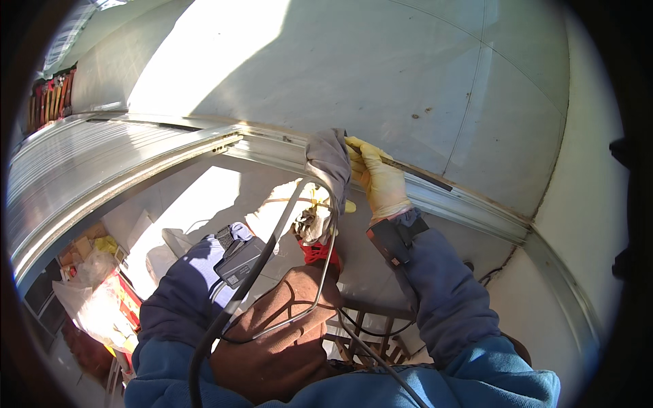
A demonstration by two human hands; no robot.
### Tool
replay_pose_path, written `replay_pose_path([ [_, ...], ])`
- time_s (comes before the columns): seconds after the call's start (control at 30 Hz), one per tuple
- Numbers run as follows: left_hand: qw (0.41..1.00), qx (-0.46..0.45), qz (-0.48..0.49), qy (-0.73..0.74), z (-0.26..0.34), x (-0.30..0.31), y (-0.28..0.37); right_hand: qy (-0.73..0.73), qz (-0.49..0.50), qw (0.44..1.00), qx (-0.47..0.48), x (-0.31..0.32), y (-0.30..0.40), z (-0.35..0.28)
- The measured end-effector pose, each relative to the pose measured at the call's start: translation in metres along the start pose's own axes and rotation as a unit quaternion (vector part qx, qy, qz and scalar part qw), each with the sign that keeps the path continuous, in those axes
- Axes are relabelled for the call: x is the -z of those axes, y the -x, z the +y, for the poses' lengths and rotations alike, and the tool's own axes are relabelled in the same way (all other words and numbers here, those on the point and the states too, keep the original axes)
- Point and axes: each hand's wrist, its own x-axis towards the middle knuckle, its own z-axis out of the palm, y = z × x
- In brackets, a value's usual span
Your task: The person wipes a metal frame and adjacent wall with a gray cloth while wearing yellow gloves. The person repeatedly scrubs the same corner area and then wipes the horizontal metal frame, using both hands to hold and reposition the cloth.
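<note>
My right hand, in a yellow rubber glove, is at the metal sliding track, its fingers around the edge of a grey cloth. The cloth hangs over the track just left of that hand. A dark thin strip lies along the track, to the right of my fingers. My left hand, also gloved and in bright sun, holds a crumpled, dirty pale rag below the grey cloth. Its fingers are partly hidden behind cables. Each wrist carries a strapped black device.
A ribbed metal sliding panel stands at the left. Dark cables hang in front of my arms. Plastic bags and boxes are at lower left. A wooden rack or stool is below. A white wall rises at the right.
</note>
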Motion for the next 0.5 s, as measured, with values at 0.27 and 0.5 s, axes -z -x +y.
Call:
replay_pose_path([
  [0.27, 0.989, 0.045, -0.069, -0.122, -0.006, -0.008, 0.019, 0.086, -0.012, 0.996, 0.024, 0.006, 0.02, -0.017],
  [0.5, 0.979, 0.162, -0.069, -0.099, 0.048, 0.006, 0.016, 0.104, 0.001, 0.993, 0.05, -0.004, 0.041, -0.026],
])
